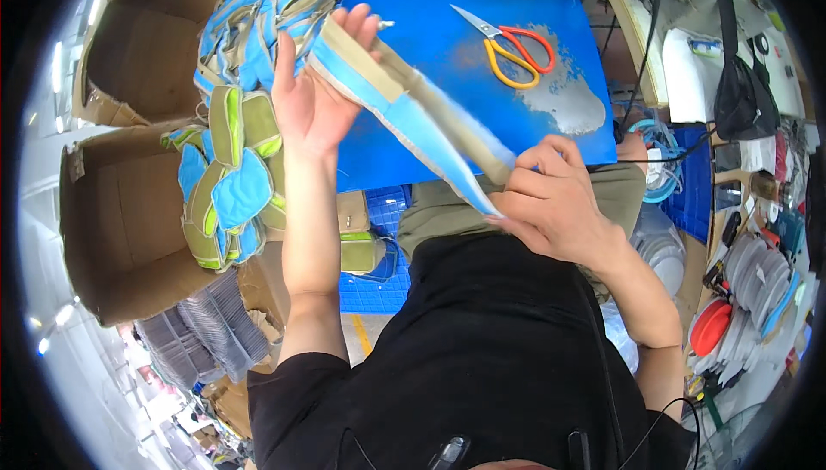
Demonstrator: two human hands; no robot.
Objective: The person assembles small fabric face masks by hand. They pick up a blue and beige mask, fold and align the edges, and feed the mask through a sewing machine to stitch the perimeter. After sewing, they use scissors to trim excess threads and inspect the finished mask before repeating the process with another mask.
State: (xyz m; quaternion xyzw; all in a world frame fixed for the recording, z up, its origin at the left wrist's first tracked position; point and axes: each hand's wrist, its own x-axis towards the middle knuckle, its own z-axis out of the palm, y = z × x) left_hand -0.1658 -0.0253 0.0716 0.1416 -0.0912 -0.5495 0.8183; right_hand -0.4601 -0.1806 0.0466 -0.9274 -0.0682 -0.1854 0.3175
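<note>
A long blue and khaki fabric strip [409, 117] stretches slantwise in front of me, doubled over lengthwise. Its upper end lies across the palm and fingers of my left hand [320, 96], which is turned up with the thumb held apart and the fingers extended. At the lower end, my right hand [551, 199] is closed in a pinch on the strip. A heap of similar blue and khaki strips [258, 31] sits just beyond my left hand. Scissors [508, 47] with one red and one yellow handle lie partly spread on the blue tabletop [413, 6].
Cardboard boxes [129, 221] stand at the left, with green-edged blue and khaki fabric pieces [232, 186] beside them. Grey stacked sheets [202, 332] are lower left. At the right are a blue bin [688, 186], a black bag [747, 100] and piled discs [757, 276].
</note>
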